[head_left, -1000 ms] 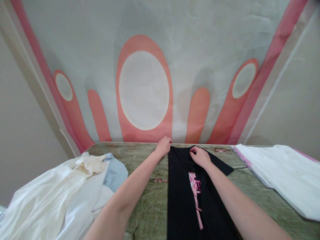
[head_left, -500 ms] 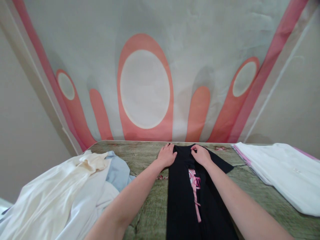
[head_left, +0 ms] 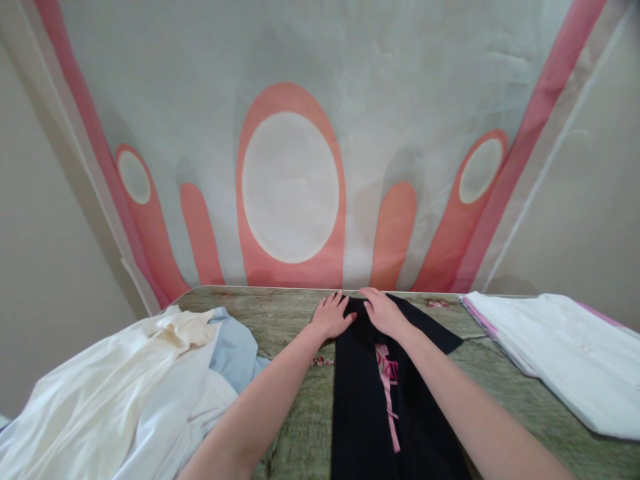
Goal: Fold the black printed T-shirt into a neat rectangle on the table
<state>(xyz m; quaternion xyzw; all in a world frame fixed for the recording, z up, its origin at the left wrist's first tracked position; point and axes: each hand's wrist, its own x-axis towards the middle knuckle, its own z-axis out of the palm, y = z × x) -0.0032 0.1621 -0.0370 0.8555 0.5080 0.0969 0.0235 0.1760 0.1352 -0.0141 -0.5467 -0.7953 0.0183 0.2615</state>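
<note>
A black garment (head_left: 360,400) with a pink print lies lengthwise on the green patterned table (head_left: 300,320), folded into a narrow strip. My left hand (head_left: 331,315) rests flat on its far left edge, fingers spread. Beside it, my right hand (head_left: 381,310) lies flat on the far end of the garment, fingers stretched out. One short sleeve sticks out to the right of my right hand.
A heap of cream, white and light blue clothes (head_left: 125,387) lies at the left. A stack of folded white cloth (head_left: 565,353) with a pink edge sits at the right. A wall hanging (head_left: 290,187) with orange and pink shapes stands behind the table's far edge.
My left hand came from the table's far edge onto the garment and flattened. My right hand let go of its pinch on the cloth and now lies flat, slightly further left.
</note>
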